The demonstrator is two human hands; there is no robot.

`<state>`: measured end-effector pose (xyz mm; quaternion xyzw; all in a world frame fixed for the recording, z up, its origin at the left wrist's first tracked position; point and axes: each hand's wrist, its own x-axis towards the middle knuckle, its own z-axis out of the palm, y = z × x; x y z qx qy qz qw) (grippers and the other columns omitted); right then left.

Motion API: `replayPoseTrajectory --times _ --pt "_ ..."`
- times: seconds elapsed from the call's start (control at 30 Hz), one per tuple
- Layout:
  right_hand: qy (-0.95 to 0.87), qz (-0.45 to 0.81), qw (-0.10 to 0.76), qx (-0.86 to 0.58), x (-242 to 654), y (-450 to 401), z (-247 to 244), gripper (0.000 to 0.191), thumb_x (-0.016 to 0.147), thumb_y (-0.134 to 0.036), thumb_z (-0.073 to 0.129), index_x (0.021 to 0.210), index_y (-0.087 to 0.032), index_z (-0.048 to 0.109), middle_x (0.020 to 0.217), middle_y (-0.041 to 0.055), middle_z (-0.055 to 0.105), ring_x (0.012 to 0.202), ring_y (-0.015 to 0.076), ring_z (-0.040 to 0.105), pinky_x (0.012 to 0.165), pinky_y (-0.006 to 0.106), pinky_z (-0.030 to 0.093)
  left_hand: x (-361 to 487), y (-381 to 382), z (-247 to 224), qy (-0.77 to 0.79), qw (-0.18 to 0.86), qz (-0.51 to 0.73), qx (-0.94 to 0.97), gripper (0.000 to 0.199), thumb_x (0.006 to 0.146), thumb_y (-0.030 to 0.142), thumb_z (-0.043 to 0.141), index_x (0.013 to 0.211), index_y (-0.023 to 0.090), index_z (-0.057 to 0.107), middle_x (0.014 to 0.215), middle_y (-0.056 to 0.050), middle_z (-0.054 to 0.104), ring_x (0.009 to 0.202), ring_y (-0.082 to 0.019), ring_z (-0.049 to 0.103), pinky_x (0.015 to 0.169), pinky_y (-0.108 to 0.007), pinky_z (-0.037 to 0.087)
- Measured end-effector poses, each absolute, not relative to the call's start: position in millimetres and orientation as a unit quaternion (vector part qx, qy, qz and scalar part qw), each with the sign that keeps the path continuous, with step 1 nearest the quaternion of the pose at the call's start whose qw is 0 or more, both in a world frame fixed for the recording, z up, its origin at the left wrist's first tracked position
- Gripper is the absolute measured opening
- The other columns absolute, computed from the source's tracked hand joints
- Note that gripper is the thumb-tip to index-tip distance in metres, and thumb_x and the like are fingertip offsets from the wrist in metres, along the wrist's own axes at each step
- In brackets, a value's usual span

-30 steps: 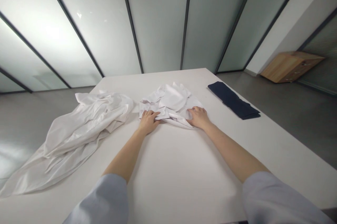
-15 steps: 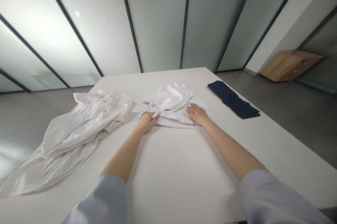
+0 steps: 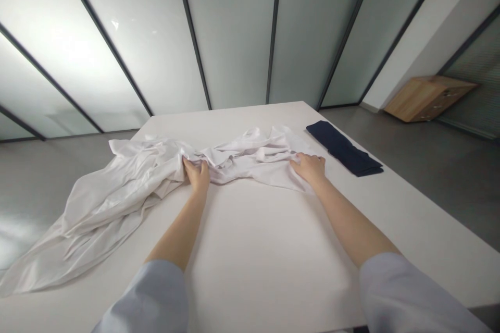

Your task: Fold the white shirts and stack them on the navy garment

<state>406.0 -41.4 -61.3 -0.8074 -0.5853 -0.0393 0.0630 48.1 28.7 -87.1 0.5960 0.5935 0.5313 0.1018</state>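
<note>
A rumpled white garment [image 3: 258,166] lies spread sideways across the middle of the table; its exact kind does not show. At its left end, my left hand [image 3: 198,174] is closed on a fold, with thumb and fingers round the fabric. My right hand [image 3: 310,167] pinches the garment near its right end, fingers curled. Beside my left hand a larger heap of white cloth [image 3: 121,192] touches or nearly touches the garment; the border between them is hard to make out.
The white table [image 3: 265,260] reaches from under my arms to its far edge. A folded dark navy cloth [image 3: 344,148] rests along the right side. The white heap trails toward the lower left. Beyond stand frosted glass panels [image 3: 238,31] and a wooden cabinet [image 3: 425,98].
My left hand has moved left and my right hand slightly right. Between them the white garment has been stretched from a compact bundle into a wider strip, its left end reaching the white heap.
</note>
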Motion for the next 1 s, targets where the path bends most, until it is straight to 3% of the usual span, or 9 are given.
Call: replayPoseTrajectory --times 0.07,0.13,0.3,0.43,0.53,0.6,0.77,0.9,1.0 --pt "-0.623 -0.036 0.049 -0.780 399.0 -44.6 -57.1 0.038 0.091 -0.044 0.045 0.095 -0.018 0.072 0.094 0.0158 0.071 0.098 0.0325 0.060 0.089 0.047 0.036 57.8 17.7 -82.6 0.582 0.004 0.501 0.641 0.077 0.081 0.030 0.053 0.147 0.007 0.021 0.156 -0.024 0.020 0.146 -0.031 0.015 0.117 -0.048 0.019" --pt "-0.673 -0.034 0.050 -0.737 389.1 -47.5 -55.7 0.036 0.091 -0.042 0.047 0.085 -0.017 0.073 0.092 0.0150 0.070 0.098 0.0309 0.059 0.087 0.043 0.037 67.5 7.3 -78.0 0.555 -0.055 0.456 0.694 0.068 0.080 0.029 0.054 0.143 0.012 0.035 0.156 -0.019 0.026 0.147 -0.031 0.015 0.118 -0.051 0.015" --pt "-0.812 0.036 0.110 -0.572 358.0 -54.5 -55.9 0.029 0.090 -0.037 0.054 0.078 -0.018 0.073 0.097 0.0105 0.067 0.093 0.0234 0.058 0.081 0.032 0.039 83.1 -5.2 -75.0 0.462 -0.029 0.283 0.840 0.035 0.088 0.030 0.048 0.119 0.023 0.063 0.131 -0.008 0.061 0.129 -0.024 0.048 0.115 -0.044 0.026" --pt "-0.840 0.152 0.138 -0.502 350.3 -55.6 -51.4 0.031 0.090 -0.040 0.054 0.076 -0.018 0.072 0.082 0.0066 0.068 0.074 0.0178 0.059 0.069 0.027 0.040 87.1 -6.1 -77.0 0.481 0.025 0.181 0.858 0.035 0.093 0.039 0.044 0.114 0.024 0.067 0.124 -0.007 0.065 0.120 -0.023 0.056 0.112 -0.045 0.029" --pt "-0.803 0.163 0.183 -0.544 364.0 -46.5 -48.7 0.037 0.095 -0.039 0.044 0.084 -0.019 0.072 0.081 0.0057 0.071 0.072 0.0180 0.061 0.068 0.027 0.042 89.8 -7.2 -75.2 0.511 0.045 0.158 0.844 0.039 0.095 0.042 0.039 0.110 0.023 0.069 0.126 -0.007 0.064 0.121 -0.023 0.055 0.113 -0.047 0.027" --pt "-0.788 0.119 0.203 -0.569 378.2 -36.4 -51.9 0.035 0.096 -0.033 0.041 0.095 -0.018 0.072 0.095 0.0083 0.072 0.087 0.0207 0.064 0.079 0.029 0.045 92.0 -8.8 -72.8 0.515 0.041 0.142 0.845 0.039 0.093 0.043 0.042 0.111 0.020 0.068 0.128 -0.009 0.063 0.122 -0.024 0.055 0.114 -0.048 0.025" --pt "-0.768 0.046 0.102 -0.630 412.0 -23.4 -75.5 0.043 0.089 -0.028 0.048 0.130 -0.019 0.059 0.139 0.0108 0.054 0.127 0.0258 0.049 0.104 0.038 0.039 92.3 -9.6 -70.7 0.509 0.031 0.083 0.856 0.046 0.085 0.037 0.052 0.128 0.022 0.058 0.143 -0.008 0.051 0.133 -0.026 0.044 0.116 -0.052 0.019" --pt "-0.703 0.024 0.060 -0.708 424.6 -40.1 -80.0 0.052 0.092 -0.034 0.042 0.142 -0.020 0.045 0.148 0.0125 0.043 0.132 0.0278 0.043 0.103 0.045 0.040 85.9 2.6 -70.0 0.510 0.021 0.051 0.858 0.049 0.085 0.033 0.050 0.133 0.024 0.054 0.146 -0.007 0.048 0.135 -0.025 0.040 0.116 -0.051 0.018" --pt "-0.657 0.014 0.012 -0.753 417.5 -59.8 -67.1 0.052 0.091 -0.043 0.044 0.137 -0.018 0.050 0.140 0.0175 0.050 0.124 0.0344 0.049 0.093 0.050 0.045 85.2 18.4 -59.6 0.536 -0.018 0.027 0.843 0.044 0.085 0.024 0.046 0.127 0.025 0.058 0.135 -0.009 0.058 0.129 -0.026 0.045 0.114 -0.052 0.018"
